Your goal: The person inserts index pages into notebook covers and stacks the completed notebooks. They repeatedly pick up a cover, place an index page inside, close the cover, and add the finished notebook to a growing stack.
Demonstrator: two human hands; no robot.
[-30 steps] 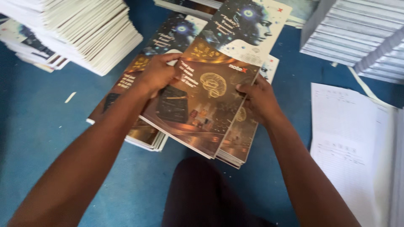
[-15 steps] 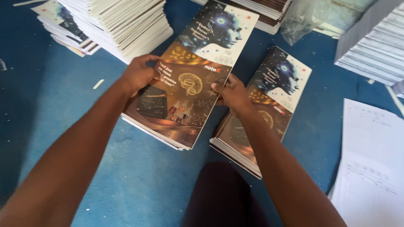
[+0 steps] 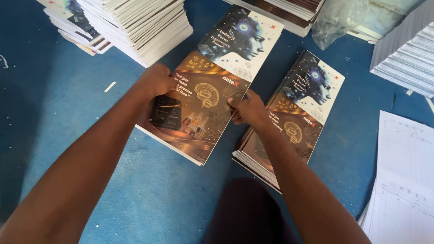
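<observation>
My left hand and right hand pinch opposite edges of a glossy brown-and-white printed cover stack mid blue floor, beside a matching stack. Risk: slick covers may fan out if my grip slackens

Soft daylight falls from about one o'clock, leaving the blue carpeted floor bright at centre and dimmer toward nine o'clock. A dark shadow patch sits at six o'clock. The glossy printed notebook cover shows mild sheen. Focus is fairly sharp; edges look slightly stretched and softer.
</observation>
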